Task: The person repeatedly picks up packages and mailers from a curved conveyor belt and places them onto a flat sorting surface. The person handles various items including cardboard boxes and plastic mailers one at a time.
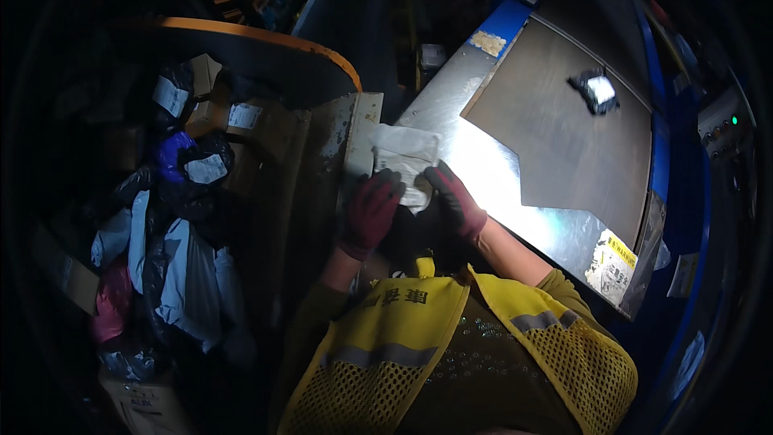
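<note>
A pale, crinkled parcel bag [407, 148] is held between my two gloved hands, in front of my chest at the left edge of the steel table. My left hand [371, 211], in a dark red work glove with dark fingertips, grips its lower left side. On its lower right side are the fingers of my right hand [456, 199], gloved alike. Farther off to the right, a small black plastic parcel with a white label [599, 90] lies on the dark conveyor belt [580, 151].
To the left, a bin with an orange rim [241, 29] holds cardboard boxes [207, 75] and several bagged parcels [187, 278]. A steel table surface [489, 154] borders the belt. At the far right stands a control box with a green light [728, 127].
</note>
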Tool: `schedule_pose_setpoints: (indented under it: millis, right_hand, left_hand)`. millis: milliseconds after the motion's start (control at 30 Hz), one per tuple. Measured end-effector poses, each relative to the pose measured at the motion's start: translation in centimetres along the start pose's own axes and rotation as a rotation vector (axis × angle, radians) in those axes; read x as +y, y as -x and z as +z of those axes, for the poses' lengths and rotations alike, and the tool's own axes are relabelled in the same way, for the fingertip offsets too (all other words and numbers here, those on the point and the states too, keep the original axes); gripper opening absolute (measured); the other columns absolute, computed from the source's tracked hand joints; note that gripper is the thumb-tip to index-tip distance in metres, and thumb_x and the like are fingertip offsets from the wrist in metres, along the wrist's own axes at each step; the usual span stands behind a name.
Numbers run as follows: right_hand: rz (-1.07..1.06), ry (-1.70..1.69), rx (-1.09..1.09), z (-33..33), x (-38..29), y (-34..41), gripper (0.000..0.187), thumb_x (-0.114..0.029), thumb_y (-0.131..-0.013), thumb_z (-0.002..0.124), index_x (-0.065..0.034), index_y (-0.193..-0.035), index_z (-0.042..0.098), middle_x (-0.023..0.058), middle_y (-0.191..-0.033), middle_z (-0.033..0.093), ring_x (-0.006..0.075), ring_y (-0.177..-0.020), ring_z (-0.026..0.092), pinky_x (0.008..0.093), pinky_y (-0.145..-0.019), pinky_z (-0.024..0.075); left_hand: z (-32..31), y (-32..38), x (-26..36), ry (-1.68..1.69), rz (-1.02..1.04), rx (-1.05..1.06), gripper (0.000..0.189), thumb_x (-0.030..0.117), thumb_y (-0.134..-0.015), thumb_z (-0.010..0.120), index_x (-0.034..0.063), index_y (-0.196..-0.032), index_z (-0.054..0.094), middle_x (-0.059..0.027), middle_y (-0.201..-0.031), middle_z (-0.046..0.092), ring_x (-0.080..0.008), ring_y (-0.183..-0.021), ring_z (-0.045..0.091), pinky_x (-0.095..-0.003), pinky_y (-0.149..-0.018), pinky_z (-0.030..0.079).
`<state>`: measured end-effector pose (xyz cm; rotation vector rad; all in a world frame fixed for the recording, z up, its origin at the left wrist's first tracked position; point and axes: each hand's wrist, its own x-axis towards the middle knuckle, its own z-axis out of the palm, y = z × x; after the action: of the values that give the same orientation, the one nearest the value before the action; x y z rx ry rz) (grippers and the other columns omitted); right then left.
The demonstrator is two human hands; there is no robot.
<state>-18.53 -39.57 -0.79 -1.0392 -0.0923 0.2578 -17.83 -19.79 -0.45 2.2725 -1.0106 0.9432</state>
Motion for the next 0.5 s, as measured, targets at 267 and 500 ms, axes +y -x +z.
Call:
schedule_pose_setpoints:
  millis: [267,500]
  right_hand:
    - [0.03,-0.396,0.242,-4.1,-2.0,-1.0,0.045,-0.034,-0.097,0.038,-0.0007,-0.126,0.048,0.0109,-0.117,0.058,0.0215,-0.105,0.057,0.0351,-0.094,0.0444]
    - [-0.359,-0.039,0.739,-23.1,-6.6,-0.9,0.052,-0.043,-0.096,0.039,-0.0032,-0.129,0.046,0.0104,-0.123,0.054,0.0243,-0.108,0.054,0.0365,-0.095,0.0424]
  left_hand:
    - [3.0,0.0,1.6,0.128,-0.063,-0.031,0.04,0.001,-0.071,0.06,0.0079,-0.11,0.061,-0.0104,-0.116,0.057,-0.0313,-0.113,0.051,-0.0398,-0.089,0.047]
    - [2.9,4.2,-13.1,0.216,-0.963,-0.025,0.061,0.025,-0.084,0.061,0.0003,-0.134,0.037,-0.0204,-0.132,0.043,-0.0346,-0.122,0.043,-0.0412,-0.101,0.038]
